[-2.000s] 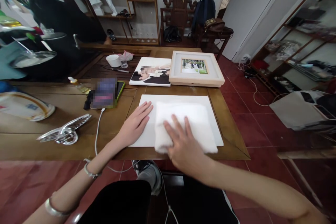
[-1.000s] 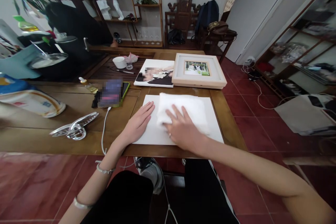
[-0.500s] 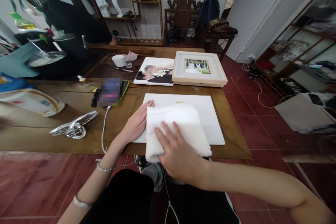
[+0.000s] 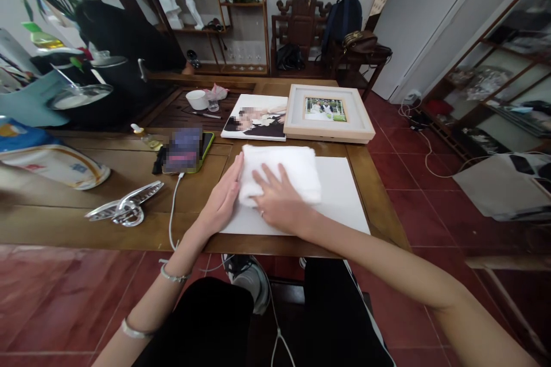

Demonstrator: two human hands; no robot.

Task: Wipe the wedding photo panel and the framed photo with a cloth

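Observation:
A flat white board (image 4: pixel 340 198) lies on the wooden table (image 4: pixel 193 223) in front of me. A folded white towel (image 4: pixel 282 172) rests on its far left part. My right hand (image 4: pixel 279 203) presses flat on the towel's near edge, fingers spread. My left hand (image 4: pixel 224 198) lies flat on the board's left edge, fingers straight, touching the towel's left side. Both hands hold nothing in a grip.
Beyond the board lie an unframed photo print (image 4: pixel 256 117) and a framed photo (image 4: pixel 327 112). A phone (image 4: pixel 185 152) with a white cable (image 4: pixel 172 206), a metal clip (image 4: pixel 124 209), a round tray (image 4: pixel 55 166) and a white cup (image 4: pixel 198 99) sit to the left. Red tiled floor on the right.
The towel and my right hand slid from the board's near edge up to its far left part. My left hand stayed at the left edge.

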